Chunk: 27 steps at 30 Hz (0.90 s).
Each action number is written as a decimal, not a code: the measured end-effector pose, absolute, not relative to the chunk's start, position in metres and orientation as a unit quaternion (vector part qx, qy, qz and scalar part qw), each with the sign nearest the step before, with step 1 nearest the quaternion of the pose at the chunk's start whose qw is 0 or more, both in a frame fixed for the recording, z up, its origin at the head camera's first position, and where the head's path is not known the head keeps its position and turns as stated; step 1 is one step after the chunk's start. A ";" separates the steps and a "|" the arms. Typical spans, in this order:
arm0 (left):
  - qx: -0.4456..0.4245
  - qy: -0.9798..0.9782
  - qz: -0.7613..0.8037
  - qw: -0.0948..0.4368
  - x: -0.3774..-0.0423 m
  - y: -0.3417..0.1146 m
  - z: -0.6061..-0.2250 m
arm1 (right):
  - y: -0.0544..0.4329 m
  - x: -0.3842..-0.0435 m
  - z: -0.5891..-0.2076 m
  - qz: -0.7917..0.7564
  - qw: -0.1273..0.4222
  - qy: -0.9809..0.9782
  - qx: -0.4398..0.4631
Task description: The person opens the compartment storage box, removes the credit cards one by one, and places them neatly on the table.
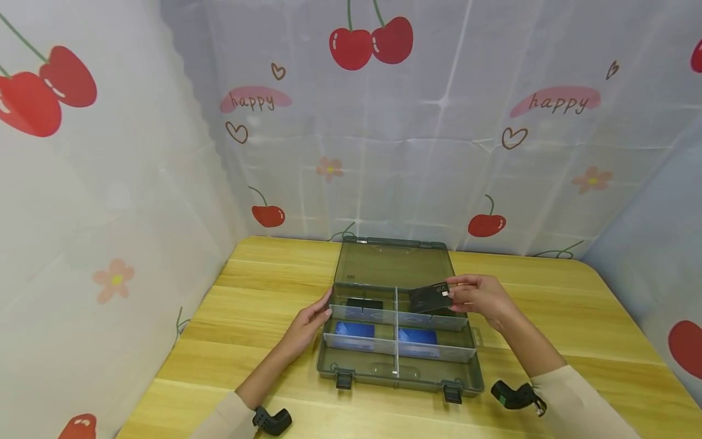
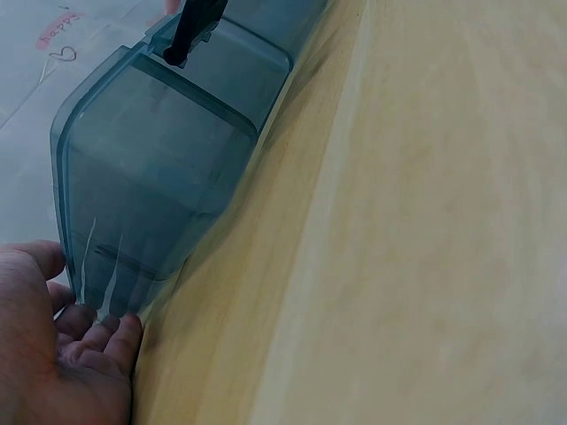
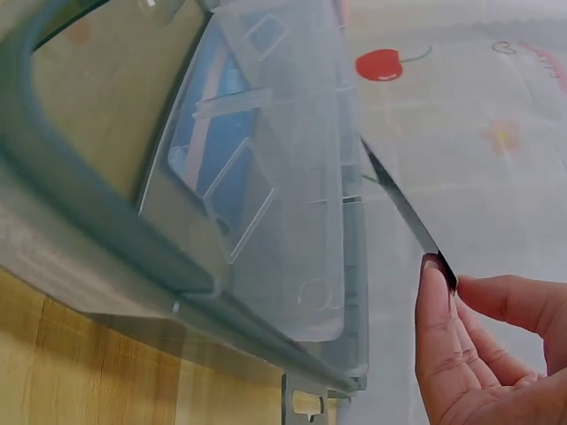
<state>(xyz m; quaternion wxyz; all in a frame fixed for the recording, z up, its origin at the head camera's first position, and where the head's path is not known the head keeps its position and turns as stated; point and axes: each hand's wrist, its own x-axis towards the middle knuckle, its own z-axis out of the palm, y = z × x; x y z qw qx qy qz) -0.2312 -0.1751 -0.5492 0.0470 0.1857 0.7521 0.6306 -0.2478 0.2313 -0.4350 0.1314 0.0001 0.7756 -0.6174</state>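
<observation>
A black card marked VIP is pinched between the thumb and fingers of my right hand, tilted over the back right compartment. In the right wrist view the card shows nearly edge-on, above the divider's rim. My left hand rests against the left side wall of the translucent dark green box, fingertips touching it. Inside, another black card lies in the back left compartment. Blue cards sit in the two middle compartments, the right one partly behind a clear divider.
The box's lid is folded back toward the patterned curtain. Two dark latches hang at the front edge. Everything stands on a wooden table. Black wrist devices are on both forearms.
</observation>
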 end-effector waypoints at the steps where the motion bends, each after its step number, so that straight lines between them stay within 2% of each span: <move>1: 0.186 0.752 0.631 0.047 -0.231 -0.175 -0.549 | 0.232 -0.247 -0.435 -0.618 0.130 0.775 0.001; 27: 0.184 0.754 0.629 0.046 -0.230 -0.174 -0.549 | 0.256 -0.230 -0.440 -0.709 0.117 0.696 0.000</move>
